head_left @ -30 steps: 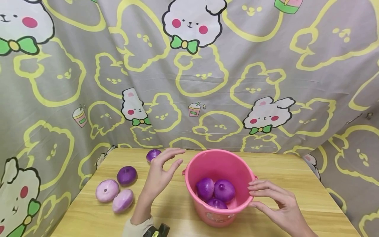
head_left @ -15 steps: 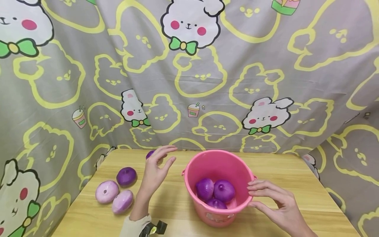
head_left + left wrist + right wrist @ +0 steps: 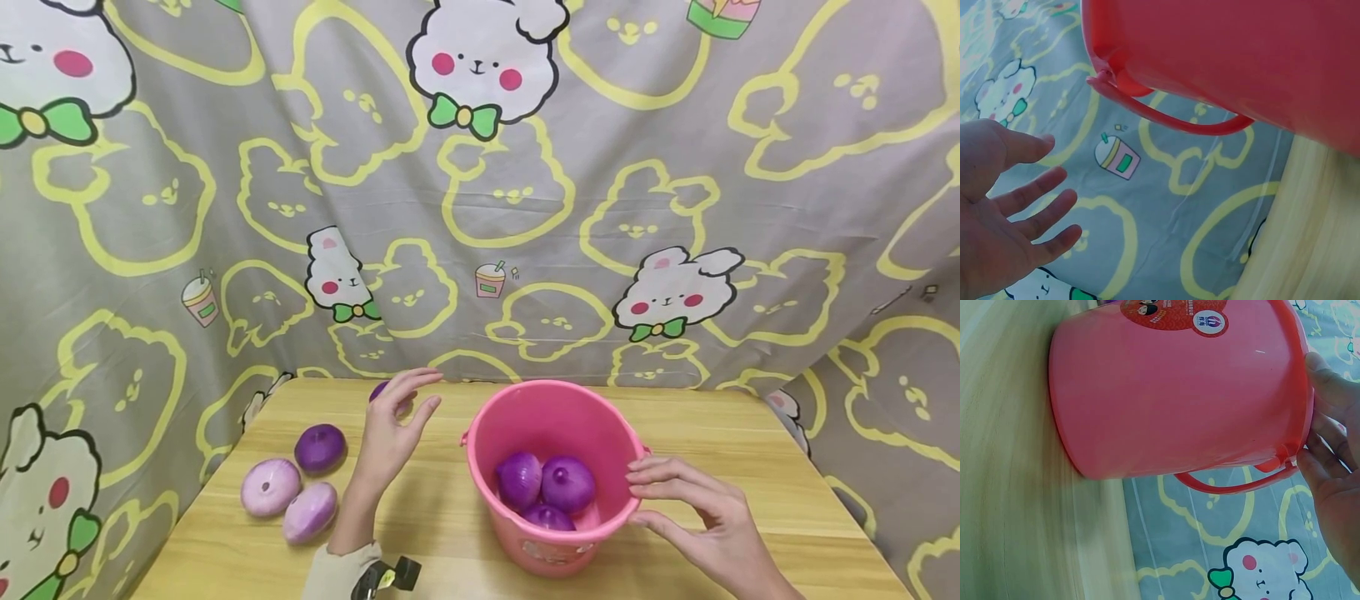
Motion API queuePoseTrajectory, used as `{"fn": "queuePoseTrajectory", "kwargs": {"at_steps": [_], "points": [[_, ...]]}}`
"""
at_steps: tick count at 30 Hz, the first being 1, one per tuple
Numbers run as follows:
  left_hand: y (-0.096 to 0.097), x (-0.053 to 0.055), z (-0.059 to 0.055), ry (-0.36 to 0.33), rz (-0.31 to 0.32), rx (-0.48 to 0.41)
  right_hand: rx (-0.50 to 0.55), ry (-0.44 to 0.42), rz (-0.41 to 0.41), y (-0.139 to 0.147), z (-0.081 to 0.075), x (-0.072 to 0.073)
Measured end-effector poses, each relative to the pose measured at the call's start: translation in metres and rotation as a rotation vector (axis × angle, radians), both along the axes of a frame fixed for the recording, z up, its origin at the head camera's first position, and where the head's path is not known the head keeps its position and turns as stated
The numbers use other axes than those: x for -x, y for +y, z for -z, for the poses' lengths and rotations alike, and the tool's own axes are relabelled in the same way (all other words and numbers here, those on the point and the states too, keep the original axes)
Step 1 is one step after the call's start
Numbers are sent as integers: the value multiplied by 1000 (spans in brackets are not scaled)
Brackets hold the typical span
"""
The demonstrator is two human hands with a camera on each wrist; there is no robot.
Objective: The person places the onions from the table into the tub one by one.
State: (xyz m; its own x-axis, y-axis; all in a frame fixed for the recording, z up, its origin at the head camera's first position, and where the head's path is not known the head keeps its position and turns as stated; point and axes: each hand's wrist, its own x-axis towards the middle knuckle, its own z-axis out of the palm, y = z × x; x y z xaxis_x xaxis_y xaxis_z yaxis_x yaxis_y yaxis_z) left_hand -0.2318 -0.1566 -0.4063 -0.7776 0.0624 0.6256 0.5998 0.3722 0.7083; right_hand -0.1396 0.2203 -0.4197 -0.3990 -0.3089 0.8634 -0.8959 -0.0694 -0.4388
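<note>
pink bucket [image 3: 555, 425] upright on the wooden surface [image 3: 712, 417], 3 purple onions [image 3: 567, 485] inside, right hand [image 3: 708, 512] relaxed with fingertips touching its rim, left hand [image 3: 393, 433] released beside it, 1 partly hidden onion [image 3: 378, 389] behind, 3 paler and darker onions [image 3: 271, 487] farther left, patterned curtain [image 3: 536, 258] beyond

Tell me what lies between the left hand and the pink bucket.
In the head view, only bare tabletop shows between the left hand and pink bucket.

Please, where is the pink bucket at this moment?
In the head view, the pink bucket stands on the table, slightly right of centre, between the left hand and the right hand.
</note>
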Motion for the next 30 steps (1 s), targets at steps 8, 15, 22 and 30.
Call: {"fn": "queuePoseTrajectory", "kwargs": {"at_steps": [8, 15, 22, 30], "points": [[-2, 4, 6, 12, -19, 43, -8, 9, 10, 4, 10, 4], [-5, 13, 16, -31, -27, 57, 0, 19, 9, 5, 14, 5], [-7, 19, 23, -40, -36, 40, 3, 25, 28, 0, 5, 1], [-10, 25, 23, -33, -63, 76, 6, 16, 39, 0, 1, -1]]}}
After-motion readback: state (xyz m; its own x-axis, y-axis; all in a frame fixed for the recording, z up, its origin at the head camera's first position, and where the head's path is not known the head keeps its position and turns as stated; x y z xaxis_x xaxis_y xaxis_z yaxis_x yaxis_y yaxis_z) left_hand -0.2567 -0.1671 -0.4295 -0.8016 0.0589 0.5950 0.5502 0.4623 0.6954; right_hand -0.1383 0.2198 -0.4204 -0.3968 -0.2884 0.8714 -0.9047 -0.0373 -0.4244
